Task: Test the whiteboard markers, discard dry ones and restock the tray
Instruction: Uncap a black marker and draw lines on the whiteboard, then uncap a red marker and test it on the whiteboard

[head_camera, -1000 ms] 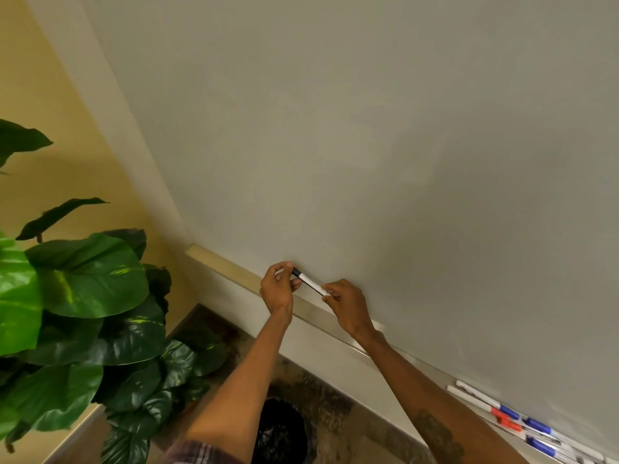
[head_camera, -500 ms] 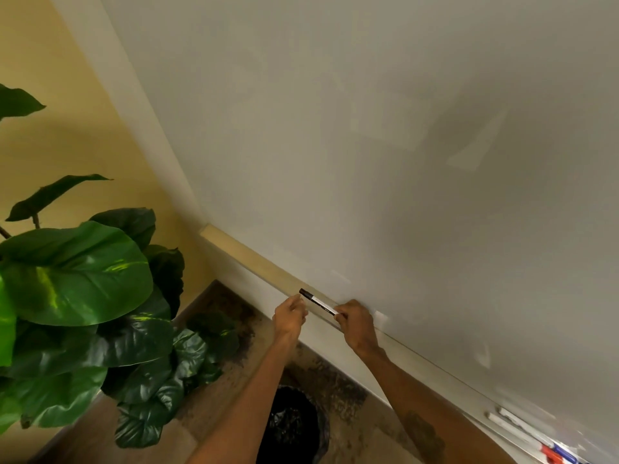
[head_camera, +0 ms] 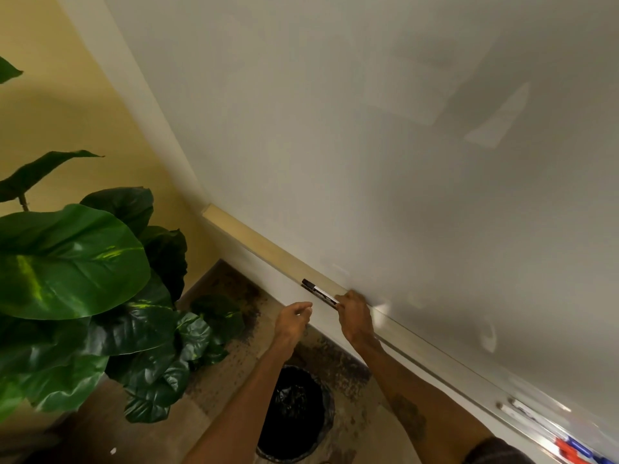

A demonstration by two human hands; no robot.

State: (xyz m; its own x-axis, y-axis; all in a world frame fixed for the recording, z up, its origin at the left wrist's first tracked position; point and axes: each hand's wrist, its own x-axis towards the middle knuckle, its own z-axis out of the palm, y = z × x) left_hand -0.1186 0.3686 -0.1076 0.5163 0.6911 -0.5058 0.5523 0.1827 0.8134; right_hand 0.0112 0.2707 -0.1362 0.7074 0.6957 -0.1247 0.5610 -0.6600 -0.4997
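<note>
Head view: right hand (head_camera: 355,318) pinching tail end of white-barrelled black-capped whiteboard marker (head_camera: 320,292), fingers closed on it. Marker low along tan ledge tray (head_camera: 254,241), centre frame; touching or not, cannot tell. Left hand (head_camera: 293,321) just beside, apart from marker, fingers loosely curled, nothing seen in them.

Step, my read: capped marker going down on tray, or coming up for test.

Next calls for: lay flat along ledge, or drop into black-lined round bin (head_camera: 294,413) below.

Count: one marker in hand; lower right, blurred spare markers (head_camera: 569,451), red and blue caps, number unclear; one bin; one white whiteboard (head_camera: 402,162); one green leafy plant (head_camera: 67,262).
</note>
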